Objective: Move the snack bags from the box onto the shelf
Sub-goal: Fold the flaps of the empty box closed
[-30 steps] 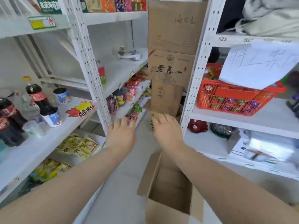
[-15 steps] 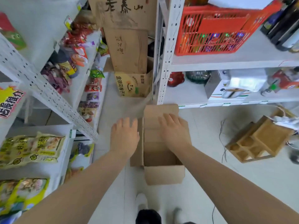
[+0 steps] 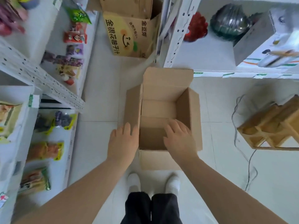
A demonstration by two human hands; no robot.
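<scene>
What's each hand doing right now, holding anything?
Left hand: open, holding nothing, by the cardboard box's left flap.
Right hand: open, holding nothing, over the box's opening.

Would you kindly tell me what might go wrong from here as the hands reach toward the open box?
The box shows only bare cardboard inside, so the right hand may find nothing to lift. The left hand is by the left side flap and might bend it. A loose cable on the floor to the right could trip a step.
</scene>
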